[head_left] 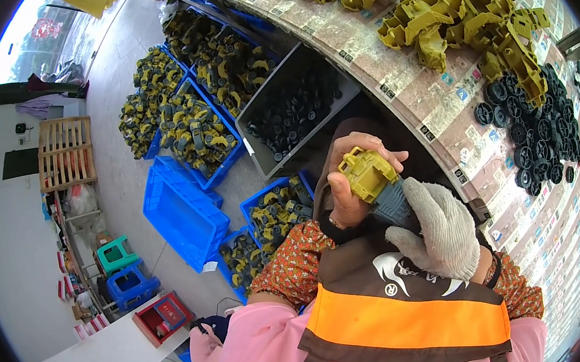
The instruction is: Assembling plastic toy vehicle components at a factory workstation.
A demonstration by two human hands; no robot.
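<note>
My bare left hand (347,196) is wrapped around a yellow plastic toy vehicle shell (367,173), its thumb and fingers on either side. A grey ribbed plastic part (394,204) meets the lower right of the shell; whether the two are joined, I cannot tell. In a pale knitted glove, my right hand (443,229) is closed against the grey part from the right, its fingertips on the upper edge and its thumb below. Both hands are over my lap, beside the table edge.
On the table (466,122) at right lie a heap of yellow shells (427,11) and black wheels (540,132). A grey bin (291,118) of dark wheels stands beyond my hands. Blue crates (205,137) of yellow-and-grey toy vehicles and a blue crate (182,216) fill the floor at left.
</note>
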